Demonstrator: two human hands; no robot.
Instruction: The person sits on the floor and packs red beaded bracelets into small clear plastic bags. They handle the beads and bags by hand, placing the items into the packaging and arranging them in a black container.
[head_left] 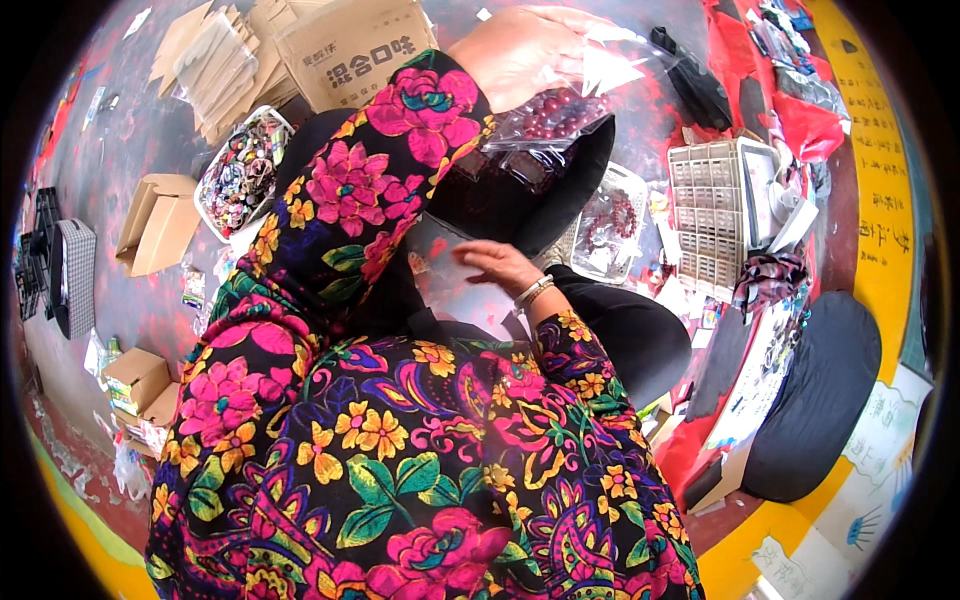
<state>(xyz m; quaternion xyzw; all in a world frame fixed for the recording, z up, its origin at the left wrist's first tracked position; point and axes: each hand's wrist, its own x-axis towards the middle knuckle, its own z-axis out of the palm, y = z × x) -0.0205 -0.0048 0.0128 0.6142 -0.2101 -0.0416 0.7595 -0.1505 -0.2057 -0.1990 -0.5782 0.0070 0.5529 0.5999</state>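
My left hand (530,55) is stretched far forward, its fingers closed at the upper edge of a clear plastic bag (510,132). Glare hides part of the fingertips. Dark red bead strings (563,115) show through the bag, which hangs over a dark, round-rimmed container or seat (585,180). Close to my body, my right hand (498,268) has its fingers loosely extended towards the left, with nothing visible in them. A pale bracelet (533,290) circles that wrist.
On the left, a white basket (208,205) holds many small colourful items, near flattened cardboard (350,60) and an opened carton (155,225). To the right are a white tray with red beads (640,185), a beige plastic crate (700,220) and a black oval cushion (815,400).
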